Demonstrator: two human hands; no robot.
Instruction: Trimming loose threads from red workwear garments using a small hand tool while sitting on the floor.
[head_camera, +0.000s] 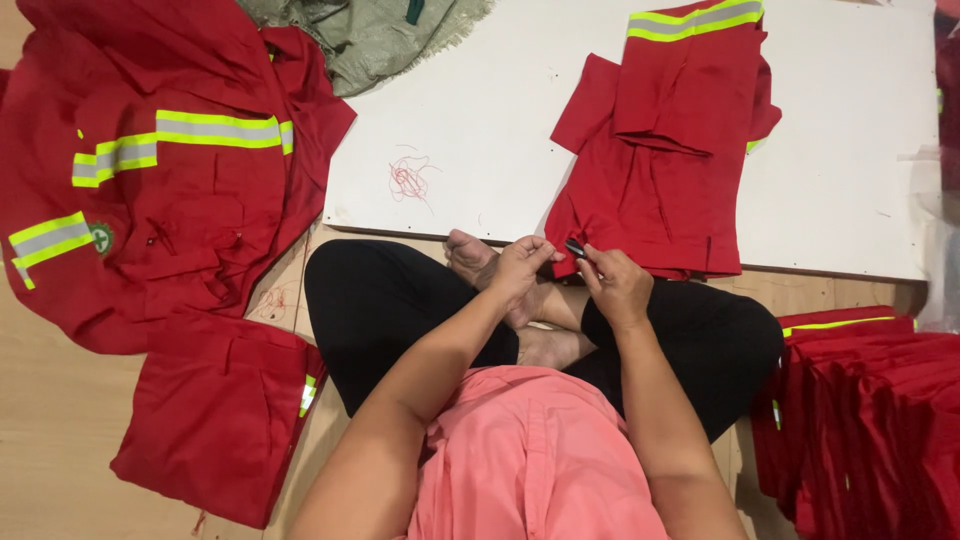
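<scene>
While the left hand (518, 268) pinches the red garment (655, 150) edge w/ fingers, right hand (617, 285) fingers grip small dark tool (575, 247) on it.

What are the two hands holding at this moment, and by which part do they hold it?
The left hand pinches the near edge of the folded red garment. The right hand grips a small dark tool by its lower end, at that same edge.

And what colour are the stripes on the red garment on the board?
Yellow-green with a grey centre band, seen in the head view.
</scene>
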